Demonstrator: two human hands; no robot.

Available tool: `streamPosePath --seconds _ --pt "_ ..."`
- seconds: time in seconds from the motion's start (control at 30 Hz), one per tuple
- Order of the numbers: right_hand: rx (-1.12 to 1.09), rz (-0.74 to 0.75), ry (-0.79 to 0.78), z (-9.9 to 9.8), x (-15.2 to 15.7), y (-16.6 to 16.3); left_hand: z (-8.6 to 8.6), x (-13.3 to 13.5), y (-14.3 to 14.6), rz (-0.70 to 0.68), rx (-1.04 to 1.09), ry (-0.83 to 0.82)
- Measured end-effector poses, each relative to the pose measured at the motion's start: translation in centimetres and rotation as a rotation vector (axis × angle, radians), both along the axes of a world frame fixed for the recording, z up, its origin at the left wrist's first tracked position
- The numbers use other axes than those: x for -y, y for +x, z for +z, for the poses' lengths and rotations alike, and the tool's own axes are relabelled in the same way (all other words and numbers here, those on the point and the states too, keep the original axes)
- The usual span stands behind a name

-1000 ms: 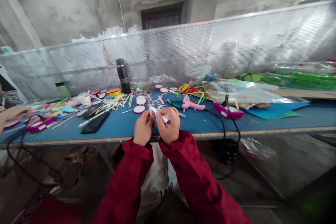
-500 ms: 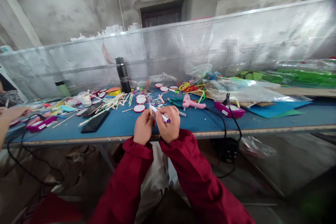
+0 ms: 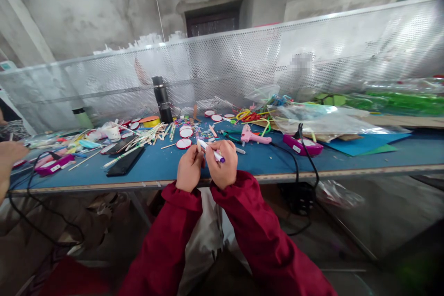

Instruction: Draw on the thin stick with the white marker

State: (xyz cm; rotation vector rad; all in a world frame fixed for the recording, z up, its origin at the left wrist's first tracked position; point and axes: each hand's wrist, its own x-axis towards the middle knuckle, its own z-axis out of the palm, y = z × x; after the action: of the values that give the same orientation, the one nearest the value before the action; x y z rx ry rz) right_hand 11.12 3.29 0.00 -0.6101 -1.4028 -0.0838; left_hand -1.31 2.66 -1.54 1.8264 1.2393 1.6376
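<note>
Over the front edge of the blue table, my left hand (image 3: 189, 169) pinches a small wooden stick (image 3: 199, 146), most of it hidden by the fingers. Close beside it, my right hand (image 3: 224, 166) is closed round a white marker (image 3: 215, 153) with a purple end. The marker's tip points up and left, right by the stick; whether the two touch I cannot tell. Just beyond my hands lie round white discs with red rims (image 3: 184, 143). To the right of them rests a pink glue gun (image 3: 255, 135), near green-handled pliers (image 3: 231, 136).
Left of my hands are a black phone (image 3: 125, 162) and a pile of wooden sticks (image 3: 152, 136). A black bottle (image 3: 162, 99) stands behind. Purple boxes with cables (image 3: 303, 145) lie on both sides. A co-worker's hand (image 3: 12, 155) is at the far left.
The co-worker's hand at the far left has drawn back leftward. My own hands, the marker and the stick look nearly unmoved.
</note>
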Motion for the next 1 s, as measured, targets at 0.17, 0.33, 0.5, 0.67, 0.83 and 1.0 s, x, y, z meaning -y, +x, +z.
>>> streamPosePath --seconds 0.17,0.33,0.5,0.67,0.83,1.0 --pt "0.004 0.002 0.002 -0.02 -0.09 0.03 -0.13 -0.11 0.01 0.001 0.007 -0.001" --pt "0.001 -0.003 0.003 -0.14 -0.17 0.05 -0.03 0.00 0.12 0.015 0.021 -0.016" --pt "-0.007 -0.004 0.024 -0.12 -0.14 0.03 0.02 0.03 0.12 0.013 0.017 -0.013" --pt "-0.004 -0.013 0.012 -0.10 -0.23 -0.01 -0.07 0.00 0.06 -0.003 0.003 -0.005" --pt "0.016 -0.004 0.009 -0.17 -0.18 0.05 -0.04 0.08 0.06 -0.007 0.006 0.000" --pt "0.006 -0.018 0.007 -0.18 -0.15 0.06 0.04 0.13 0.06 -0.015 0.007 0.006"
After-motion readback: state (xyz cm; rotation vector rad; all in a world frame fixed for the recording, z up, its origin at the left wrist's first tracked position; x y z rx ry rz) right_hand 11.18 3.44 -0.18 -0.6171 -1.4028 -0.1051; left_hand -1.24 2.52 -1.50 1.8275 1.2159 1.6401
